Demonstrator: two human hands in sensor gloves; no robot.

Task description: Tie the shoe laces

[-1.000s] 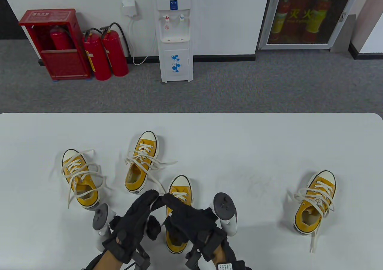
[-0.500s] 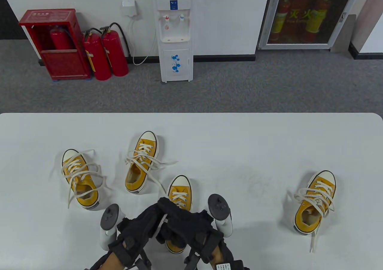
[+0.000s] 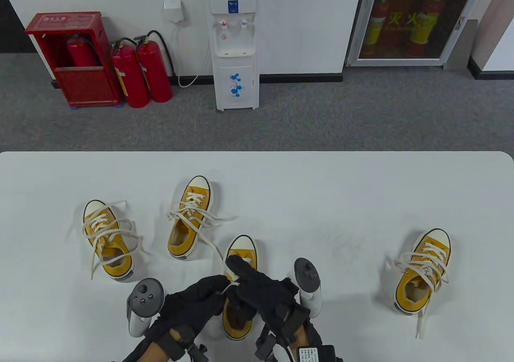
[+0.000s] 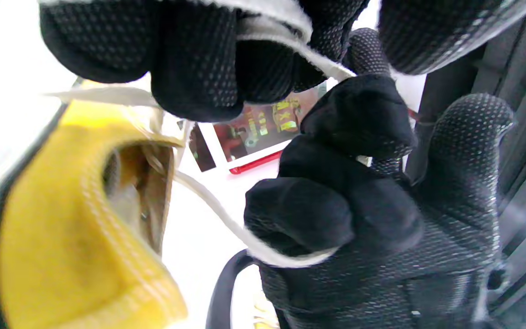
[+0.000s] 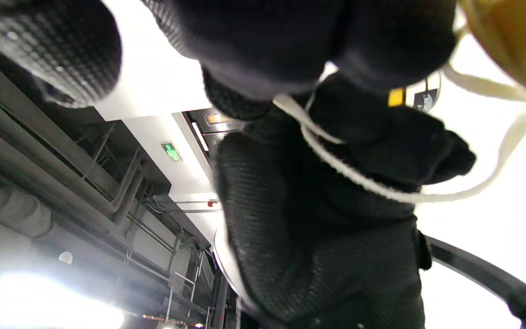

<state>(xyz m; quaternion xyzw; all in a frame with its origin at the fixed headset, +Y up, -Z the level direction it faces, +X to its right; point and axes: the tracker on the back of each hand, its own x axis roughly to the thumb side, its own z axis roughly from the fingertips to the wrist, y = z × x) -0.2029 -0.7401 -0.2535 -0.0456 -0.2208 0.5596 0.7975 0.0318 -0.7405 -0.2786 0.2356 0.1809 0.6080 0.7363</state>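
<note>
Since half a second ago, both hands have drawn back toward the near table edge, uncovering more of the laced front of the middle shoe, and the left tracker has swung out to the left.

Table view: the left hand in a black sensor glove [image 3: 192, 304] and the right hand in a black sensor glove [image 3: 263, 291] meet over the yellow canvas sneaker with a white rubber toe cap [image 3: 240, 257], which stands on the white table [image 3: 321, 201] at its near edge, toe pointing away. A cream flat shoelace [image 3: 229, 285] runs between the two hands' fingertips, and the fingers of both are curled onto it. Three more yellow sneakers stand on the table – the far-left sneaker [image 3: 106, 237] and the centre-left sneaker [image 3: 190, 217] with laces lying loose, and the right sneaker [image 3: 423, 271] well apart.

Left wrist view: the left hand's fingers pinch the lace at the top of the frame; opposite, the right hand's curled fingers [image 4: 331, 183] have the lace looped beneath them, beside the shoe's yellow heel opening.

Right wrist view – blurred: the lace crosses the left hand's curled fingers [image 5: 381, 132] and loops off toward the shoe at the top right corner.
</note>
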